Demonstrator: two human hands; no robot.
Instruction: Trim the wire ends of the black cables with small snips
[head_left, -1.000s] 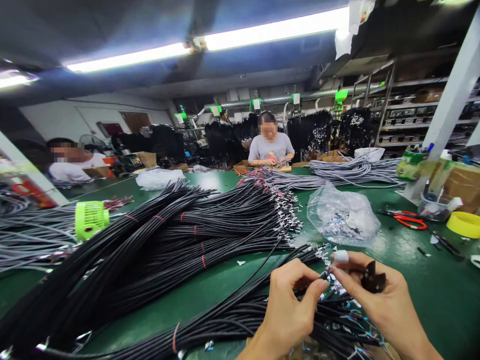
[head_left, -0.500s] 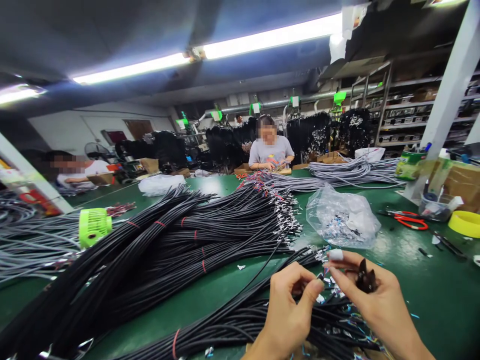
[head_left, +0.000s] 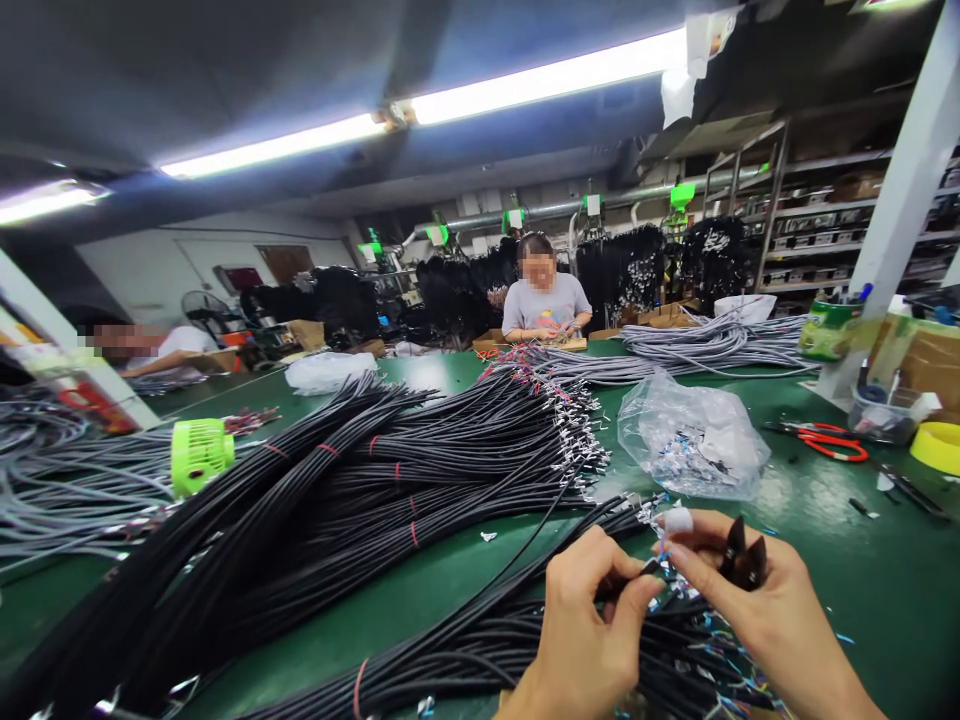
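My left hand (head_left: 589,625) pinches the end of a black cable (head_left: 525,545) low in the view, its fingers closed round it. My right hand (head_left: 757,610) meets it from the right, thumb and a taped forefinger pressed on the cable's thin coloured wires (head_left: 660,570). Small black cutters (head_left: 742,562) rest in that same hand, tips pointing up. Under both hands lies a bundle of black cables (head_left: 480,640) with stripped ends.
A large heap of black cables (head_left: 337,480) tied with red bands fills the green table (head_left: 825,560). A clear plastic bag (head_left: 694,440), red scissors (head_left: 832,442), a yellow tape roll (head_left: 937,448) and a green fan (head_left: 199,455) lie around. Two other people sit at the far side.
Both hands stay together on the cable end with small finger shifts. The view has drifted slightly to the left.
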